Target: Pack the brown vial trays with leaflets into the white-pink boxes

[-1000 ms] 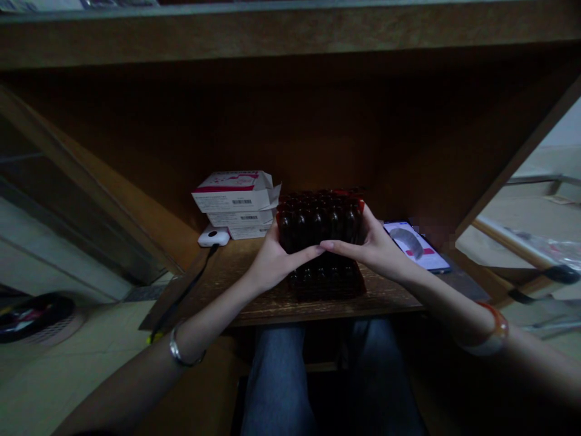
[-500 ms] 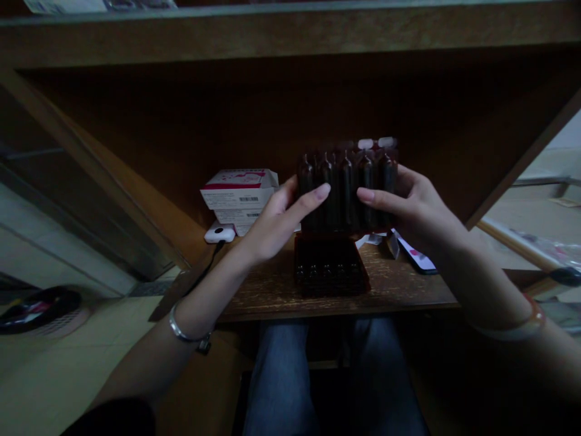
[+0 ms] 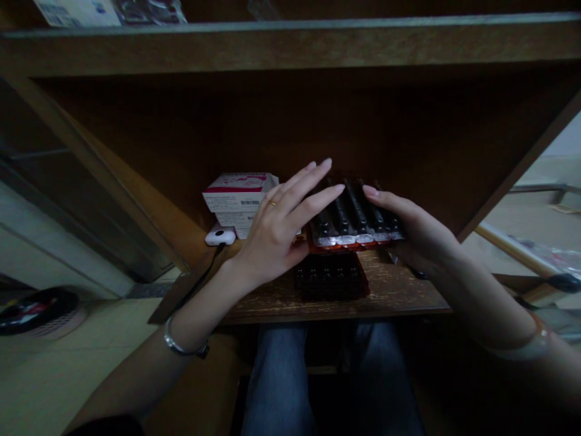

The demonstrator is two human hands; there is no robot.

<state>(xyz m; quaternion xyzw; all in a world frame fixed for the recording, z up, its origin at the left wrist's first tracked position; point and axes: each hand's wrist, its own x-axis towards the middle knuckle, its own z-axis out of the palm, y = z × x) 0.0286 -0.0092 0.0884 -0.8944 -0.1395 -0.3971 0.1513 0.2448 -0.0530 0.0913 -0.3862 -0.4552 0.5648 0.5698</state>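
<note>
A pack of dark brown ampoules (image 3: 361,209), lying side by side in rows with a pale foil edge, is held above the desk and tilted, its foil edge toward me. My right hand (image 3: 415,224) grips its right side, thumb on top and the other fingers hidden below. At the left side is my left hand (image 3: 281,224), fingers stretched out and apart over the ampoules, with a ring on one finger; whether it touches the pack I cannot tell. Beneath, a second set of dark ampoules (image 3: 329,278) lies on the desk near its front edge.
White and pink cartons (image 3: 240,200) are stacked at the back left of the wooden desk (image 3: 263,303). A white device (image 3: 220,235) with a black cable sits before them. Overhead runs a shelf edge (image 3: 290,48). A basket (image 3: 45,312) stands on the floor at left.
The pack has tipped from nearly upright to a flatter slant, foil edge now toward me. My left hand has loosened from its thumb-on-top hold and spread its fingers; the right keeps hold.
</note>
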